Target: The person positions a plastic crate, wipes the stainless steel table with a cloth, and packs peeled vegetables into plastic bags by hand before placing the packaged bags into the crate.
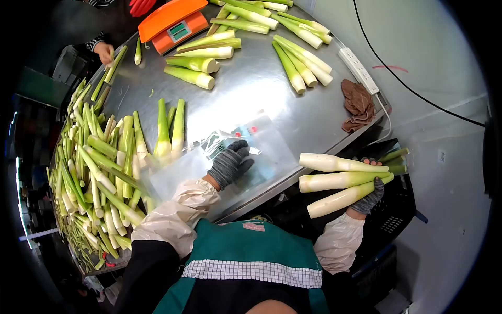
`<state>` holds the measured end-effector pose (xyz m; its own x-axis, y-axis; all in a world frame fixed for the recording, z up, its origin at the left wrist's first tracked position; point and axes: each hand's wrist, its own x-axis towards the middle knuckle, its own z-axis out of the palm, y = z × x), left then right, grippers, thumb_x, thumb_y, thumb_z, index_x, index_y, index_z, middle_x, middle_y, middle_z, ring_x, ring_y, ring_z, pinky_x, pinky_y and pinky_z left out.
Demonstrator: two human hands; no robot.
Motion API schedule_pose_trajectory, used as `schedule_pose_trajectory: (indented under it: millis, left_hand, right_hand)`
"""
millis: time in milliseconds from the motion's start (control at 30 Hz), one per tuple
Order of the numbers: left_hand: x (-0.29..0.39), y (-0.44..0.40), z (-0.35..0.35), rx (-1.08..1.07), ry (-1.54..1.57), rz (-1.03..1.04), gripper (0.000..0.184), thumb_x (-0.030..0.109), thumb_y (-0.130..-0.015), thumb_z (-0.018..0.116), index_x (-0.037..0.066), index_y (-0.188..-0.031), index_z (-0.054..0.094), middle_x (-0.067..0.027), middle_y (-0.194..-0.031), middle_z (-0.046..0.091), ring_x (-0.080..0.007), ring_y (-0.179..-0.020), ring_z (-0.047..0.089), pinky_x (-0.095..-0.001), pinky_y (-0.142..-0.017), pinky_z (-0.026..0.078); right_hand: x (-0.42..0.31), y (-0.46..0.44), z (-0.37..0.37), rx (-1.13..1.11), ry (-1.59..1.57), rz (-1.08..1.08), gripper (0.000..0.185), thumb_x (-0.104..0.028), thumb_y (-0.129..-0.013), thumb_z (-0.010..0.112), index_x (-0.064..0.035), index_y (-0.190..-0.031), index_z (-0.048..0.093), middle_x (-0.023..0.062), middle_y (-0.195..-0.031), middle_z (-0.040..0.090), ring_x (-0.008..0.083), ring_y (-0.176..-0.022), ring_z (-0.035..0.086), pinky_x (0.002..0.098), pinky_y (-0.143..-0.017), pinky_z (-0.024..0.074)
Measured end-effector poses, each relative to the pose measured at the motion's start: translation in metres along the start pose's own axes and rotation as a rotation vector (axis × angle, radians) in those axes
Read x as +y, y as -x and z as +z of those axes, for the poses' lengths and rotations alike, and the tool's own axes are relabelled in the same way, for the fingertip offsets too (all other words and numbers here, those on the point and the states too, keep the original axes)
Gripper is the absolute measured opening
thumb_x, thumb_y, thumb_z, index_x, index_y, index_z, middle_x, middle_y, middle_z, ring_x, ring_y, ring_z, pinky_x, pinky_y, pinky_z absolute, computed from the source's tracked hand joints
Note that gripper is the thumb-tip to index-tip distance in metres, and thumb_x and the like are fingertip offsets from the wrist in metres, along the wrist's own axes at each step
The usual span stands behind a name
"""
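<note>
My left hand (230, 164), in a grey knit glove, rests on a clear plastic bag (272, 152) on the metal table; its fingers are curled, and what they hold, if anything, is hidden. Out to the right, past the table edge, my right hand (372, 194), in a grey glove with bare fingertips, grips three peeled white-green stalks (340, 180) by their narrow green ends. The thick pale ends point left. Two stalks (167, 128) stand out just above the bag's left part.
A large stalk pile (99, 172) covers the left side. Grouped stalks (196, 60) and an orange scale (175, 23) lie at the back. A power strip (358, 69) and brown cloth (357, 104) line the right edge. A black crate (392, 209) is below. Another person's hand (104, 51) touches stalks.
</note>
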<state>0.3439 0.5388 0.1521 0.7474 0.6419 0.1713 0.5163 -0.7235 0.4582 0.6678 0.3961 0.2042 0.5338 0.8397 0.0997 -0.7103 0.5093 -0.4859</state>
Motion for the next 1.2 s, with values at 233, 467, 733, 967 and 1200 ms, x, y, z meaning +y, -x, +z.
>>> schedule_pose_trajectory:
  millis: [233,467,733,967,1200]
  left_hand:
    - [0.006,-0.026,0.022,0.191,0.01,-0.437,0.017,0.012,-0.073,0.053,0.005,-0.088,0.055,-0.0169,-0.078,0.053,-0.032,-0.079,0.053,-0.038,-0.072,0.043]
    - [0.024,-0.072,-0.002,-0.329,-0.046,-0.497,0.044,0.001,-0.071,0.046,0.011,-0.114,0.046,-0.0236,-0.119,0.038,-0.0354,-0.099,0.05,-0.0368,-0.082,0.043]
    - [0.047,-0.034,-0.011,-0.305,0.033,-0.302,0.059,-0.005,-0.071,0.043,0.016,-0.125,0.035,-0.0192,-0.131,0.023,-0.0319,-0.092,0.053,-0.038,-0.076,0.046]
    - [0.049,-0.008,0.037,0.498,0.203,-0.367,0.078,-0.008,-0.063,0.056,0.01,-0.131,0.022,-0.0169,-0.131,0.021,-0.0315,-0.093,0.049,-0.032,-0.078,0.044]
    - [0.03,-0.013,0.055,0.511,0.53,-0.474,0.034,-0.004,-0.063,0.06,0.002,-0.094,0.049,-0.0167,-0.107,0.043,-0.0313,-0.085,0.05,-0.0361,-0.077,0.042]
  right_hand:
    - [0.016,-0.02,0.012,-0.028,0.006,0.101,0.039,-0.006,-0.066,0.055,-0.0063,-0.103,0.043,0.0072,-0.095,0.046,0.0245,-0.1,0.042,0.0407,-0.094,0.0309]
    - [0.038,-0.038,0.024,-0.088,-0.101,0.207,0.042,-0.006,-0.066,0.055,-0.0074,-0.106,0.044,0.0077,-0.098,0.046,0.0257,-0.099,0.042,0.0444,-0.092,0.032]
    - [0.046,-0.038,0.038,-0.101,-0.184,0.259,0.041,-0.006,-0.063,0.055,-0.008,-0.102,0.045,0.007,-0.094,0.046,0.0249,-0.098,0.043,0.0479,-0.093,0.0298]
    - [0.053,-0.032,0.024,-0.001,-0.117,0.295,0.041,-0.005,-0.062,0.054,-0.008,-0.102,0.045,0.0072,-0.092,0.047,0.0251,-0.096,0.045,0.0485,-0.095,0.0285]
    - [0.057,-0.039,0.047,-0.102,-0.129,0.341,0.04,-0.004,-0.063,0.055,-0.0075,-0.102,0.046,0.0078,-0.094,0.049,0.0263,-0.096,0.046,0.0488,-0.094,0.0294]
